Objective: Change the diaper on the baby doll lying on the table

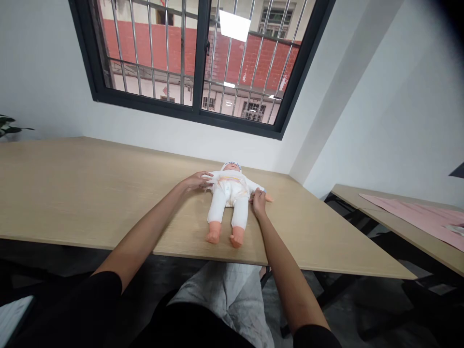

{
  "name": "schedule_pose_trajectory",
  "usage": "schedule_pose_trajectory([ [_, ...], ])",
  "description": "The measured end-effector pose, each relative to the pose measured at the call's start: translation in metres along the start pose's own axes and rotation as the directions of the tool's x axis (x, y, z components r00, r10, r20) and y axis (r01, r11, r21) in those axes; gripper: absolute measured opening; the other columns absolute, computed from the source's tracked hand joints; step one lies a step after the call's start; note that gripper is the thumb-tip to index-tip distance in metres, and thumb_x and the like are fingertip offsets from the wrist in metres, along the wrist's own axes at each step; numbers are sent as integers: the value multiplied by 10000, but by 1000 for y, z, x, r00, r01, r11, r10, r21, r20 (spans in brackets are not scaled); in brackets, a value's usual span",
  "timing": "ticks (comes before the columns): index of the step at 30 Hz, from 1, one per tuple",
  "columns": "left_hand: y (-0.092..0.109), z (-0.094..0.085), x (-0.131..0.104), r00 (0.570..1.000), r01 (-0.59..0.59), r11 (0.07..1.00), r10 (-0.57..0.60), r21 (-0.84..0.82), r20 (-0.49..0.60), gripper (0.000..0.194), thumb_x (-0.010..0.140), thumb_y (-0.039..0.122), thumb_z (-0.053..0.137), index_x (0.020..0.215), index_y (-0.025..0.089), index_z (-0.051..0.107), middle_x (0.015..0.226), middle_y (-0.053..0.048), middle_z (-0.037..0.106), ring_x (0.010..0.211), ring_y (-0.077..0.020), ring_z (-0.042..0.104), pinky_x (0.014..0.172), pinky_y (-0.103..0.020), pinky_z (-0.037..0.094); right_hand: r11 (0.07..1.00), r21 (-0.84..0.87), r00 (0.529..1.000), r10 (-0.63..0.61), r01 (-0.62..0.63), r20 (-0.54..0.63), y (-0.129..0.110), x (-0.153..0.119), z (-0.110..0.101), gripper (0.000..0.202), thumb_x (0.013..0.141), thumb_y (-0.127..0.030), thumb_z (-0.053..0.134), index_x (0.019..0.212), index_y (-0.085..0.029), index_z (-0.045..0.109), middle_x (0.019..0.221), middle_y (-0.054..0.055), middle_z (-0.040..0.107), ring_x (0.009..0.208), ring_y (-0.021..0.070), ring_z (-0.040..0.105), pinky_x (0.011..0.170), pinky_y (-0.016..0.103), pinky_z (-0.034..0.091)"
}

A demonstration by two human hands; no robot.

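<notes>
A baby doll (216,205) in white clothes and a patterned cap lies on its back on the wooden table (108,193), its bare feet toward me. Around its hips is a white diaper (232,187) with a coloured band at the waist. My left hand (198,180) is at the doll's arm and side on the left, fingers reaching over the white cloth; whether they grip it is hard to see. My right hand (258,201) is closed beside the doll's hip, below its other arm; what its fingers hold is too small to make out.
A barred window (195,63) is in the wall behind the table. At the right stands a second table (348,193) with pink cloth (416,215) on it. Plant leaves (10,126) show at the far left. The table's front edge is close to my lap.
</notes>
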State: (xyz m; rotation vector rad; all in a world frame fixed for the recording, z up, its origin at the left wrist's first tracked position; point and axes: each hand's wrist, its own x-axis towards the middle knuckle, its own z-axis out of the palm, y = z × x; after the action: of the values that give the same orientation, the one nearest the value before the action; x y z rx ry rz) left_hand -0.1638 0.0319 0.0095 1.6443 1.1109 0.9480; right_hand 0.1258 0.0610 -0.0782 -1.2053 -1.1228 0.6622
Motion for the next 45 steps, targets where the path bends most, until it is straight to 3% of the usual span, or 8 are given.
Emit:
schedule_pose_trajectory([
  [6,-11,5,13,994,-9,992,23,129,-106,339,680,398,629,895,156,526,717,-19,611,607,-114,560,563,-234,422,1000,-12,1000,-20,20,11,2,1,0,341,841,-560,375,845,-220,400,666,-12,570,523,156,548,547,298,439],
  [11,-18,7,16,989,-34,931,82,364,-119,169,640,302,597,630,145,535,571,2,553,596,-152,529,540,-236,375,999,-17,999,-28,29,17,3,0,1,351,826,-576,403,800,-226,412,655,-10,569,522,159,541,552,301,434],
  [24,-29,44,3,941,-58,706,275,706,-198,169,796,273,468,873,161,567,1006,-114,609,942,-238,510,764,-300,354,999,21,999,-30,29,32,-2,-4,0,278,853,-494,389,796,-222,392,680,-15,541,503,133,527,524,280,449],
  [28,-34,38,8,938,48,703,213,710,-275,177,801,241,444,911,153,551,867,-94,619,823,-214,533,671,-273,356,999,31,999,-24,23,38,-2,-4,1,265,853,-487,389,809,-226,384,657,-24,526,501,134,526,513,279,448],
  [32,-30,9,17,936,135,712,136,689,-325,168,803,251,424,852,155,553,732,-50,597,740,-183,522,583,-236,327,999,30,999,-24,23,44,-1,-3,1,267,851,-492,388,811,-228,379,631,-33,519,498,137,525,516,281,446],
  [38,-20,-33,16,987,158,698,-120,699,-104,336,573,459,682,535,169,516,478,8,476,508,-130,440,477,-225,273,999,10,999,-31,31,39,0,-3,1,261,852,-480,395,797,-225,386,633,-35,525,496,135,522,530,281,435],
  [41,-23,-31,14,970,148,687,-243,712,32,374,406,436,769,458,174,507,415,26,443,456,-107,400,458,-215,261,999,1,999,-32,32,39,-1,-3,0,254,856,-471,393,788,-226,384,618,-32,526,506,141,525,538,284,434],
  [45,-24,-21,14,947,125,712,-294,690,132,342,405,413,761,450,173,523,418,19,448,448,-106,391,450,-217,264,999,-6,999,-33,33,40,-1,-3,1,257,860,-471,381,774,-229,381,590,-31,519,515,151,527,539,291,438],
])
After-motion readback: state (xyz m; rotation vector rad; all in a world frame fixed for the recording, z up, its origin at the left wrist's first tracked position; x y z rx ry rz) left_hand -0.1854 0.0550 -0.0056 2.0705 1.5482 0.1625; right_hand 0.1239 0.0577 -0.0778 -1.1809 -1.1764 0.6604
